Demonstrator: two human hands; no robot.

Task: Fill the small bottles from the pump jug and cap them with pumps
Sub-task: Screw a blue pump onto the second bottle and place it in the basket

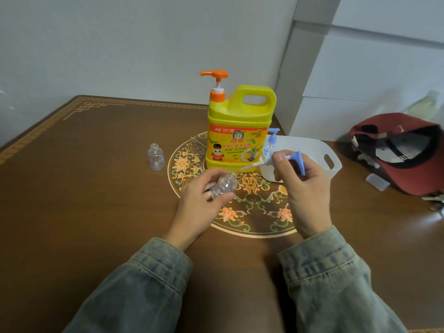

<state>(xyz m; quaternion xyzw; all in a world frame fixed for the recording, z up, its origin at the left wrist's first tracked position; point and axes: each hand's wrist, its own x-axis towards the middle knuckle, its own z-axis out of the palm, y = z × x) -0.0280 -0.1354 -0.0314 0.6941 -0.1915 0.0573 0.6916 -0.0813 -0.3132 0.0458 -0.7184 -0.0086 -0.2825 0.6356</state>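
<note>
Left hand [201, 200] curled around a clear small bottle [224, 185], tilted above the table [96, 188]. Right hand [305, 186] pinching a blue pump [296, 161], tube aimed left. Yellow pump jug [240, 131] just behind; second bottle [156, 156] upright, far left; white basket [334, 162] right.

From my remote view: dark brown wooden table [96, 188], glossy, gold fret border along its far and left edges, a round floral medallion [252, 207] inlaid directly beneath and between the hands. Beyond the hands, a plain pale grey wall [120, 39]. Past the right hand, white stacked cabinet panels [360, 68]. Light soft and even, with a faint sheen on the table's near right side.
</note>
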